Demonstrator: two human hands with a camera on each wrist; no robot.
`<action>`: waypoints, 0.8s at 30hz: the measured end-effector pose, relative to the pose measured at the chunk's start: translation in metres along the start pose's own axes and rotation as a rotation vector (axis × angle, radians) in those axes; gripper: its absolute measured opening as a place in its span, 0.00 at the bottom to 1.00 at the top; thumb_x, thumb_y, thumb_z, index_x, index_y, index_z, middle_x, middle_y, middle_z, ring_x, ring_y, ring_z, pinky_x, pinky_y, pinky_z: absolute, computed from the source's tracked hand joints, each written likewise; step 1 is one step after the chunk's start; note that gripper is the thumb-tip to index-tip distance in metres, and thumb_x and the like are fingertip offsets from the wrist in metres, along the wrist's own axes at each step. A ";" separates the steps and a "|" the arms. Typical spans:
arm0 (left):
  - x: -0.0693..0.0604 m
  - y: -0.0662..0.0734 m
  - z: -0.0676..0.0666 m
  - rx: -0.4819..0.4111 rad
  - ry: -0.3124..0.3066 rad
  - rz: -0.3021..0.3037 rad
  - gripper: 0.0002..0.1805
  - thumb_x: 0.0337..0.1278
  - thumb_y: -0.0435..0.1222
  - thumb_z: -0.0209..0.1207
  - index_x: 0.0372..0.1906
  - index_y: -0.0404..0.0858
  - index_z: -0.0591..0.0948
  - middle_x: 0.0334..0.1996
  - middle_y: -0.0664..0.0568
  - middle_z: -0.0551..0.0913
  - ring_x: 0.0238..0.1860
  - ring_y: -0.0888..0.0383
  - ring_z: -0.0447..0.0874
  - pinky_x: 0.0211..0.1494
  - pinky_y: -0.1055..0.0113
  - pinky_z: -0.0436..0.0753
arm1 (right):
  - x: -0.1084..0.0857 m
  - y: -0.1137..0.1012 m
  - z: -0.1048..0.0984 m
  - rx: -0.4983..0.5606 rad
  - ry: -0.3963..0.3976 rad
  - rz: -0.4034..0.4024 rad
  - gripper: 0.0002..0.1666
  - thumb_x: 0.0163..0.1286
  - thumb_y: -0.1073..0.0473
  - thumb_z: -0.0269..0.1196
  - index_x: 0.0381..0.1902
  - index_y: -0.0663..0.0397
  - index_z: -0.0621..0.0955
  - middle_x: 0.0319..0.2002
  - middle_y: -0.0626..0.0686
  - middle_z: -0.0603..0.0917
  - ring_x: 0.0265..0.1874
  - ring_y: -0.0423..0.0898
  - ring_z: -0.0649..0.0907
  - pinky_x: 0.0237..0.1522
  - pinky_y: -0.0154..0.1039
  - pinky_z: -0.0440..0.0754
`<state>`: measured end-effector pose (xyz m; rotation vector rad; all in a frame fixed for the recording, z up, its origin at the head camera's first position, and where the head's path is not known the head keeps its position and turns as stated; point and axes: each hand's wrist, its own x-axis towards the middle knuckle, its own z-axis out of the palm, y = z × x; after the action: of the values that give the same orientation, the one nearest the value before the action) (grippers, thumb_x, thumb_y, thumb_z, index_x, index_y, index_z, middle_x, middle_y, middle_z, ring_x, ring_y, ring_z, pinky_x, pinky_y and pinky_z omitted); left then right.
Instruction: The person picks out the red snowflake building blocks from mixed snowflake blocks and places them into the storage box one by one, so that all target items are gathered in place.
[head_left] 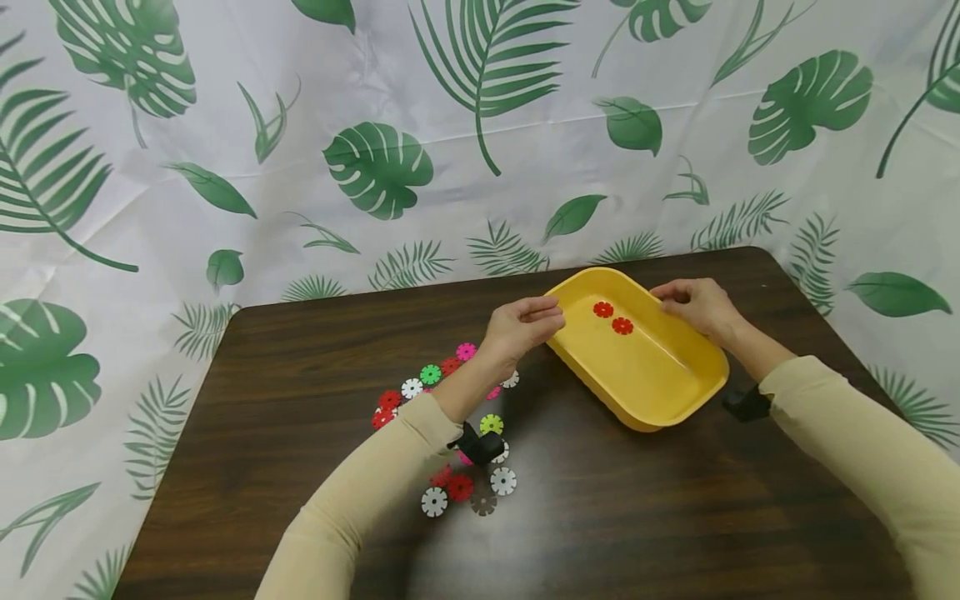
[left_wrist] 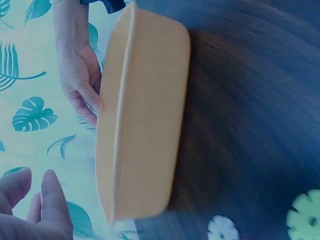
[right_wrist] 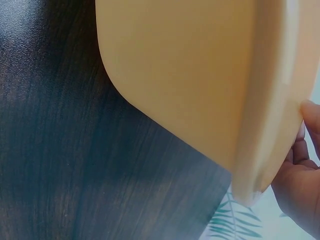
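A yellow plastic tub [head_left: 651, 379] stands on the dark table, with two red notched discs [head_left: 622, 326] lying inside it. My right hand [head_left: 701, 308] pinches the tub's right rim; the left wrist view shows its thumb against the rim. Over the tub's left rim is my left hand [head_left: 521, 327]. Its fingers are loosely extended in the left wrist view [left_wrist: 42, 210], with a gap to the thumb and nothing visible between them. Left of the tub lie many notched discs, such as a green disc [head_left: 431, 374] and a white disc [head_left: 503, 481]; my left forearm hides some.
The dark wood-grain table [head_left: 300, 400] reaches back to a white cloth [head_left: 285, 75] printed with green leaves. A yellow-green disc [head_left: 491, 424] lies beside the black strap [head_left: 480, 446] on my left wrist. The tub is near the table's back right.
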<state>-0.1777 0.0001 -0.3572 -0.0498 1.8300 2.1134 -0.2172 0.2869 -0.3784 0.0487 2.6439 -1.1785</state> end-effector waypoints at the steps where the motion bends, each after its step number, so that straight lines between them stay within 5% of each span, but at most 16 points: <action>1: -0.003 0.000 -0.004 0.003 0.000 -0.002 0.20 0.54 0.27 0.62 0.55 0.31 0.77 0.49 0.39 0.81 0.40 0.60 0.83 0.51 0.66 0.81 | 0.000 0.000 0.000 -0.002 0.001 0.000 0.21 0.71 0.63 0.54 0.59 0.67 0.72 0.51 0.69 0.75 0.43 0.59 0.79 0.40 0.39 0.84; 24: -0.049 -0.036 -0.068 0.070 -0.013 -0.093 0.23 0.57 0.27 0.59 0.58 0.27 0.73 0.55 0.33 0.76 0.42 0.62 0.83 0.60 0.54 0.74 | -0.001 -0.002 0.000 -0.024 0.004 -0.010 0.20 0.71 0.63 0.54 0.58 0.68 0.72 0.51 0.70 0.75 0.43 0.59 0.79 0.41 0.39 0.84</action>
<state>-0.1347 -0.0732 -0.3904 -0.1023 1.8557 1.9811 -0.2169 0.2856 -0.3767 0.0338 2.6645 -1.1509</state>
